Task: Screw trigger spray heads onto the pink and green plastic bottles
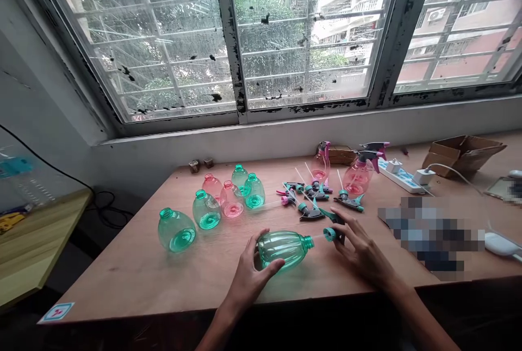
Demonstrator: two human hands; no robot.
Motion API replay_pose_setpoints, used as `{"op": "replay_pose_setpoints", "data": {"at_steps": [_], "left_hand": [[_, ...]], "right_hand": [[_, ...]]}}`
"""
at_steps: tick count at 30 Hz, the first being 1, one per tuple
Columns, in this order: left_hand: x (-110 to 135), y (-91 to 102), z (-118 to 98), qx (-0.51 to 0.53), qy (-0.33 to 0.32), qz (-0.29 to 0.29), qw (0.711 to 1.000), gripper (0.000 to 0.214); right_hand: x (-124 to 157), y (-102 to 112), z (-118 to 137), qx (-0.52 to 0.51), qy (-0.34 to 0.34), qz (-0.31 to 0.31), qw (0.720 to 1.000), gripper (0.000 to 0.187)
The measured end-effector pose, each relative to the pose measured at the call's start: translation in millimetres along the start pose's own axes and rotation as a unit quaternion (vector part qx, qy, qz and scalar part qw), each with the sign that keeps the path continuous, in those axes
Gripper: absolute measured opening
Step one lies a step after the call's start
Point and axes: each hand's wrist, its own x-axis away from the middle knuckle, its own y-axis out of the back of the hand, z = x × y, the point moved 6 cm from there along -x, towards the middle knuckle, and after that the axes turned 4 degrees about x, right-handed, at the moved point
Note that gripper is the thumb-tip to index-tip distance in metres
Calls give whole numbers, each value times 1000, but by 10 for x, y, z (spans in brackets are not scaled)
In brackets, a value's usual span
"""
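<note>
My left hand (258, 264) is wrapped round a clear green bottle (281, 248), tipped on its side with the neck pointing right. In my right hand (362, 253) is a black and teal trigger spray head (332, 233), its collar a little apart from the bottle's neck. The pale dip tube runs from the collar into the bottle's mouth. Several loose spray heads (310, 211) lie just behind my right hand. To the left stand several open green bottles (177, 231) and two open pink bottles (232, 201).
Pink bottles with spray heads fitted (358, 179) stand at the back right. Beyond them are a power strip (402, 177) with plugs and an open cardboard box (460, 158). A blurred patch (432, 236) covers something at the right. The window wall bounds the wooden table (134, 280).
</note>
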Motion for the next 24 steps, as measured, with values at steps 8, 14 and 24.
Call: {"op": "replay_pose_setpoints", "data": {"at_steps": [8, 14, 24], "left_hand": [[-16, 4, 27, 13, -4, 5, 1000, 62], [-7, 33, 69, 23, -6, 2, 1000, 76], [28, -68, -21, -4, -9, 69, 998, 66]], "right_hand": [[-32, -76, 258, -95, 5, 10, 995, 38], [29, -227, 213, -342, -199, 92, 914, 42], [102, -316, 273, -452, -329, 159, 814, 45]]}}
